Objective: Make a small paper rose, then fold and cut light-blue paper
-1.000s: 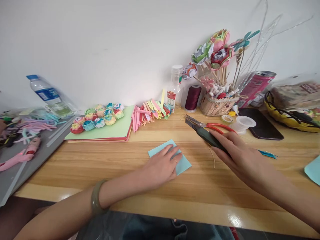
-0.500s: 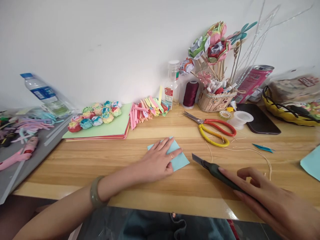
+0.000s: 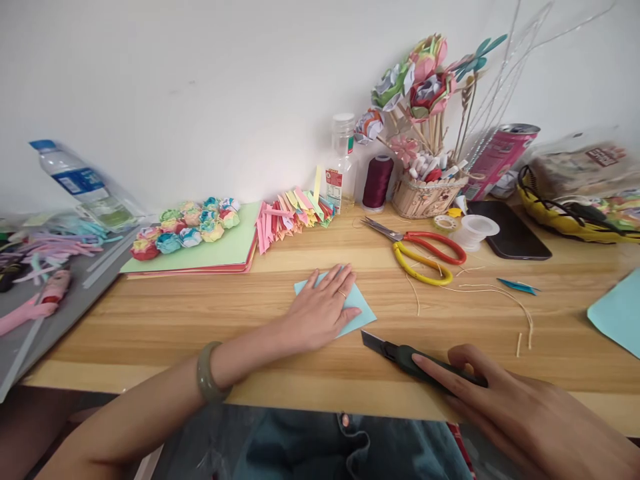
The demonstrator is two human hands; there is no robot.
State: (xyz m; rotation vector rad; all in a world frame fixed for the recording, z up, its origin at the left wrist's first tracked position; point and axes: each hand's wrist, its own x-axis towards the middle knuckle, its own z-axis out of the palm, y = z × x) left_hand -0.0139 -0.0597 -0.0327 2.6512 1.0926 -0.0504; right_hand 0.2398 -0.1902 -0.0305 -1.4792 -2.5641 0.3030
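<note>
Under my left hand (image 3: 320, 308) lies a piece of light blue paper (image 3: 361, 313), flat on the wooden table (image 3: 200, 320). The fingers of that hand are stretched out and press on the paper, covering much of it. A dark green utility knife (image 3: 415, 363) is gripped in my right hand (image 3: 505, 400), its blade extended and pointing left. The blade tip is just below the paper's right corner, apart from it. Beyond the knife lie scissors (image 3: 425, 257) with one red and one yellow handle, their blades slightly apart.
Folded paper strips (image 3: 290, 213) and paper flowers (image 3: 190, 230) on green sheets stand at the back. Behind the scissors are a basket (image 3: 425, 200), purple thread (image 3: 377, 183) and a phone (image 3: 520, 233). More blue paper (image 3: 620, 313) lies at right. A grey mat (image 3: 55, 327) covers the left side.
My right hand has brought the knife left and slightly down, closer to the paper's corner. My left hand's fingers have straightened on the paper. The whole view has shifted a little.
</note>
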